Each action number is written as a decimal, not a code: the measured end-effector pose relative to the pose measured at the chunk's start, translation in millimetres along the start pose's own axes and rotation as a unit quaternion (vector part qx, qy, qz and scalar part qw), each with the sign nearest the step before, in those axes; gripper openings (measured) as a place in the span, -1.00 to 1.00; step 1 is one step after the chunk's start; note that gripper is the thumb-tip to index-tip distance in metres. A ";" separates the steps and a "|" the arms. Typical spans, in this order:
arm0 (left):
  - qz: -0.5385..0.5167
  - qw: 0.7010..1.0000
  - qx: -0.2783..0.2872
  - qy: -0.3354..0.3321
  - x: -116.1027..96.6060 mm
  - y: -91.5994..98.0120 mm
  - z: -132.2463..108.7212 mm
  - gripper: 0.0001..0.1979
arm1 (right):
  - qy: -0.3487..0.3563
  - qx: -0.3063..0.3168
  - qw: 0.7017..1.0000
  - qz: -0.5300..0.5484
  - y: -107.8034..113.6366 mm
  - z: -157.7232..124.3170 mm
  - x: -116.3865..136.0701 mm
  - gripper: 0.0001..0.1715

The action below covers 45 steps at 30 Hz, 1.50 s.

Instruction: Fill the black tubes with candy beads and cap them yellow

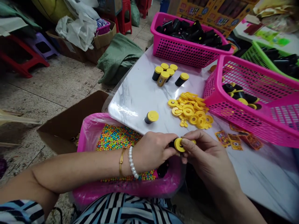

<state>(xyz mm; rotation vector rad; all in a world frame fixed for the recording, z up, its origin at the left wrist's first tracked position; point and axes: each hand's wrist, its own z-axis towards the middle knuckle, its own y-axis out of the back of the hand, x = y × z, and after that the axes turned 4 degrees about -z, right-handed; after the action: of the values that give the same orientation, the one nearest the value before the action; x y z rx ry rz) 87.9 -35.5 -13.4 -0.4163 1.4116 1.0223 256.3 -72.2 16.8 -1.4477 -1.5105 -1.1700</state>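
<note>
Black tube [172,143]: sat in the grip, at the near edge of the table [132,101], its yellow cap [179,145] facing up.
Left hand [149,149]: pinched the tube's dark body between thumb and fingers, apparently to steady it for the other hand.
Right hand [207,155]: pinched the cap, thumb on top and fingers curled around, perhaps to press it down.
Yellow parts [188,110]: lay heaped just beyond the grip, likely for easy reach.
Capped tubes [164,75]: one stood beyond and left of the grip; others stood farther out on their ends, presumably set apart from the loose parts.
Lined tub [87,126]: rested below and left of the grip, holding coloured beads [116,138], perhaps so anything dropped landed inside.
Near pink basket [243,116]: stood right of the grip, holding black and yellow pieces [243,101].
Far pink basket [182,56]: stood beyond the grip, piled with black containers [183,26].
Green basket [255,51]: stood farther right, holding dark pieces [285,65].
</note>
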 end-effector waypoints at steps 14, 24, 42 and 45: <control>-0.278 0.930 0.023 0.240 -14.3 1.1 4.9 -0.72 | -0.004 0.003 0.998 -0.067 -4.9 -4.8 1.8 -0.59; -0.030 0.998 -0.044 -0.014 -4.6 -2.7 -4.6 -0.71 | -0.026 0.001 0.997 0.069 10.0 -3.6 -7.5 -0.53; 0.282 0.957 -0.058 -0.025 -25.0 10.3 -10.1 -0.77 | -0.074 0.157 0.984 -0.024 -3.2 9.4 10.8 -0.57; 0.337 0.924 -0.159 -0.084 -21.7 20.0 -12.0 -0.74 | -0.051 0.138 0.988 -0.036 -11.7 12.0 4.2 -0.57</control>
<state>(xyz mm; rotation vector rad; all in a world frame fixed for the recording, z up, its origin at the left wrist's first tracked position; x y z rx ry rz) 68.3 -41.3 11.1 -0.0540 1.2525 1.8182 245.2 -58.9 15.4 -1.2901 -1.7326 -0.8953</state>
